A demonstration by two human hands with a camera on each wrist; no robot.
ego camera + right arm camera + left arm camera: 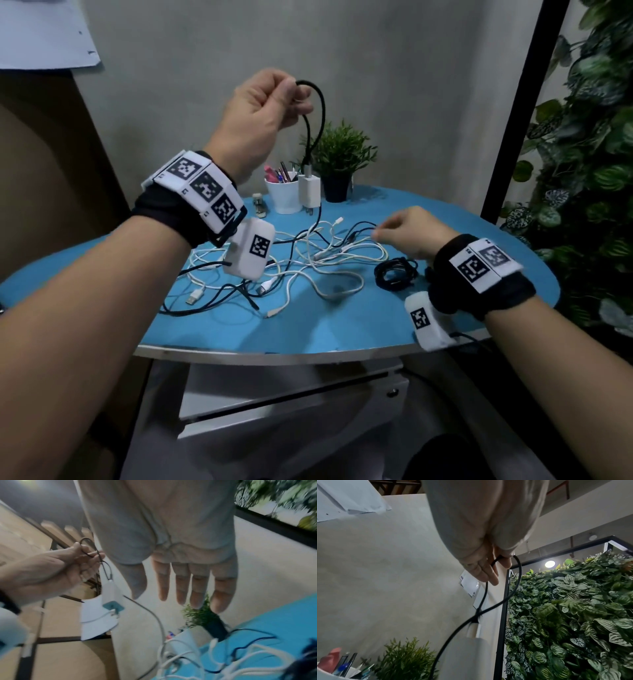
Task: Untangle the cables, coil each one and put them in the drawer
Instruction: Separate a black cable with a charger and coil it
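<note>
So the left hand [263, 102] is up in the air over the far side of the blue table [359, 329], pinching a black cable [320, 113] between thumb and fingers. The cable bends into a tight loop at the pinch, and both strands hang down. One strand ends in a silver plug stuck into a white charger block [309, 193], which dangles off it just above the table; the other runs down into the mess below. It looks matte, maybe braided, and fairly thin.

The right hand [409, 233] hovers low over the right side of the pile, fingers loose and spread, holding nothing as far as the wrist view shows.

The rest of the cables [301, 260] are a tangle of white and black ones in the middle of the table, with USB ends poking out near the front. One black cable is already coiled [395, 274] just right of the tangle. The white drawer [284, 407] sits under the table, slightly open.
</note>
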